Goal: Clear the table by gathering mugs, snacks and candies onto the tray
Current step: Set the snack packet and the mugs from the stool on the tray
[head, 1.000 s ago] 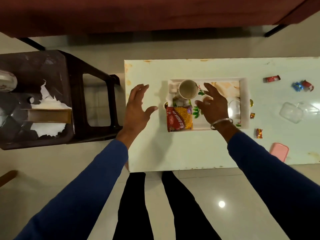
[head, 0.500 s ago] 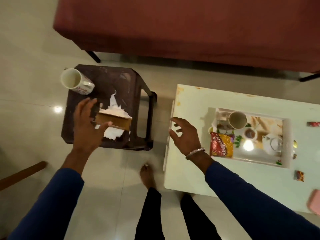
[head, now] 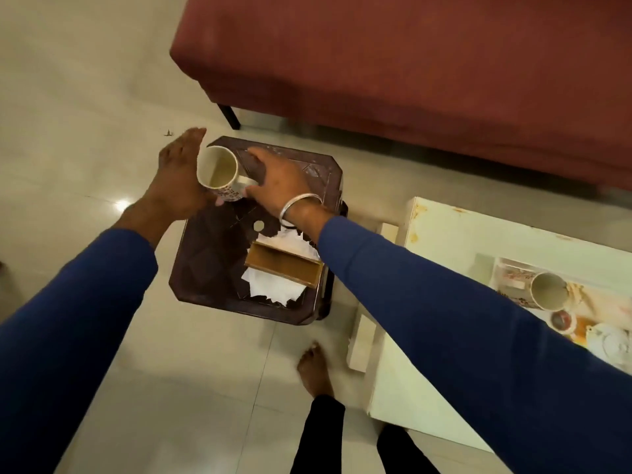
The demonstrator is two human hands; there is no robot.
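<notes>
Now my right hand [head: 282,186] pinches the handle of the glossy white patterned ceramic mug [head: 219,174] at the far corner of the dark brown plastic stool [head: 212,268]; my left hand [head: 178,179], fingers straight, cups its outer side over bare floor.

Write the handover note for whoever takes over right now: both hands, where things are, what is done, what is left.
Left hand: open, flat against the side of the patterned mug.
Right hand: at the mug's handle; grip cannot be told.
The mug sits tilted at the far corner of the dark stool, near the tissue holder.
Done: one mug is already on the tray on the white table.
Left: carry the stool mug to the tray.
</notes>
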